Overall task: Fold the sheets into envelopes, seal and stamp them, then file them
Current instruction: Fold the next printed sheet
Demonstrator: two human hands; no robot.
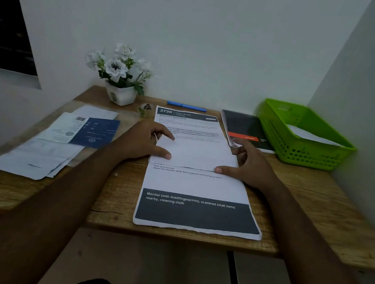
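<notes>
A white folded sheet (195, 154) lies across the middle of the desk, on top of a stack of printed sheets (198, 188) with dark header bands. My left hand (142, 142) grips the folded sheet's left edge, thumb pressing its near corner. My right hand (249, 166) holds the right edge, thumb on the near right corner. A pile of envelopes and papers (56, 143), one with a blue panel, sits at the left of the desk. The green plastic basket (309, 153) at the back right holds a white envelope (312, 136).
A pot of white flowers (121, 72) stands at the back left. A blue pen (186, 106) lies against the wall. A small tape dispenser (144, 109) sits beside the pot. A black notebook (246, 129) lies between the sheets and the basket. Walls close the back and right.
</notes>
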